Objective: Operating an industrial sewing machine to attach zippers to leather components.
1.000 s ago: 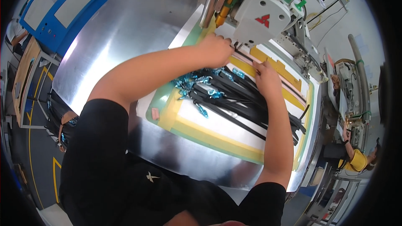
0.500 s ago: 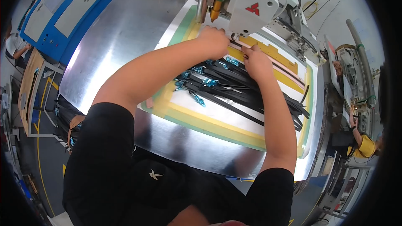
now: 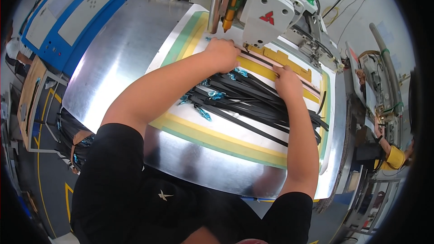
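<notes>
A narrow black strap [image 3: 258,58] lies along the slot of a yellow and pale pink jig [image 3: 289,65] under the sewing machine head [image 3: 262,16]. My left hand [image 3: 223,55] is curled at the strap's left end; its fingertips are partly hidden. Farther right, my right hand [image 3: 287,81] pinches down on the same strap with bent fingers. Just nearer to me is a loose pile of black straps [image 3: 244,101] with blue-wrapped hooks [image 3: 217,95] at their left ends. My right forearm crosses over part of this pile.
A white sheet edged with green and yellow tape [image 3: 217,133] covers the shiny metal table [image 3: 113,49]. A metal post [image 3: 218,2] and a brass-coloured pointed part [image 3: 228,22] hang by my left hand. A blue cabinet [image 3: 74,22] stands left. Another person [image 3: 394,157] works at far right.
My hands are farther apart now: the right has slid rightward along the strap, while the left stays near its left end. The view has shifted slightly.
</notes>
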Motion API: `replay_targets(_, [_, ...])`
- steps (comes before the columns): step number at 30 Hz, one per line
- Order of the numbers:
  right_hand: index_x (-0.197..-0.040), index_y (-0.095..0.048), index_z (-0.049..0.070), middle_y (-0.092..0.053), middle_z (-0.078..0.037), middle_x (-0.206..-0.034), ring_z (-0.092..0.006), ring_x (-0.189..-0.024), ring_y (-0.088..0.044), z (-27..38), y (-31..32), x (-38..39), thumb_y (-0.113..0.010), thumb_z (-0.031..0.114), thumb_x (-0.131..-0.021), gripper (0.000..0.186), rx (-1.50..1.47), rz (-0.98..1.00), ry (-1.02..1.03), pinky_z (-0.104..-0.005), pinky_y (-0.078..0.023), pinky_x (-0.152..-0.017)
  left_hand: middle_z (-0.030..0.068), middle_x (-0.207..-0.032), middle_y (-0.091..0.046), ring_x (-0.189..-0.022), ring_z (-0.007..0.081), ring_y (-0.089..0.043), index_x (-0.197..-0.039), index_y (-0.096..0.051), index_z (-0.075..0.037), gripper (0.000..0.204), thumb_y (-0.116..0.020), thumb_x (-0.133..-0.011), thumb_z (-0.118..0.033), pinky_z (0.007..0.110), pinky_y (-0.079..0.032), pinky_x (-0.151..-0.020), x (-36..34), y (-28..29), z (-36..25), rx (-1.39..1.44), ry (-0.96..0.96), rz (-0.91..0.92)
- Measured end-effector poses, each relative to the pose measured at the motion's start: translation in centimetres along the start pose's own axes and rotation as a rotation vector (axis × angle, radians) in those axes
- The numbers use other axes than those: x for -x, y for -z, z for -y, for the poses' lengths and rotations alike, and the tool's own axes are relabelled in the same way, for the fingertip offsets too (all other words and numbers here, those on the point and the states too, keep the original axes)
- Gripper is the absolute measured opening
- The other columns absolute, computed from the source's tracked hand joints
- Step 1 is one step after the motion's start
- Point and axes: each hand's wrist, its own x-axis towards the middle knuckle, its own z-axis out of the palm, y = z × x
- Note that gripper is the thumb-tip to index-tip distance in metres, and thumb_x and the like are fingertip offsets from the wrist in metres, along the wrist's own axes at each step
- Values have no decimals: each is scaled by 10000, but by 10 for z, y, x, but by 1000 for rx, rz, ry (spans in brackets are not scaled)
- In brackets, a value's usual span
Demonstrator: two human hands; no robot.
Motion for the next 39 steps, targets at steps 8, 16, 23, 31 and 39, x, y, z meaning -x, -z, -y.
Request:
replay_targets(8, [-1240, -742, 145, -692, -156, -1202, -348, -1108, -690, 13, 3, -3, -598, 99, -895, 377, -25, -10, 23, -464, -565, -941, 136, -1288, -650, -1238, 319, -627, -1345, -668, -175, 450, -604, -1008, -465, 479, -458, -1041, -8, -13, -9, -43, -16, -53])
replay_targets(16, [-1198, -745, 118, -680, -180, -1198, -361, -1094, -696, 15, 4, -7, -606, 121, -920, 311, -11, 27, 60, -464, -570, -935, 182, -1317, -636, -1241, 347, -620, -1380, -651, -154, 494, -576, -1020, -482, 494, -457, -1047, -17, -14, -25, -13, 24, -8])
replay_targets(23, [-1229, -756, 164, -681, -184, -1188, -376, -1076, -698, 8, -5, -7, -608, 125, -900, 363, -80, -10, 88, -476, -562, -942, 184, -1281, -659, -1218, 379, -629, -1417, -639, -205, 502, -574, -1016, -500, 533, -451, -1047, -13, -12, -45, -39, 18, -42])
replay_targets(31, [-1244, -755, 196, -679, -124, -1206, -339, -1119, -692, -33, -6, 8, -567, 134, -944, 359, -111, -8, 32, -462, -560, -952, 187, -1256, -670, -1199, 365, -643, -1346, -675, -125, 507, -563, -1024, -501, 528, -473, -1026, -20, -18, -48, -42, 27, -52])
replay_targets(39, [-1241, -764, 193, -684, -115, -1213, -331, -1117, -694, -61, 11, 16, -598, 115, -925, 365, -69, 44, -68, -450, -561, -947, 199, -1231, -676, -1197, 361, -647, -1356, -659, -140, 489, -549, -1035, -492, 490, -492, -1023, -19, -10, -49, -22, -13, -54])
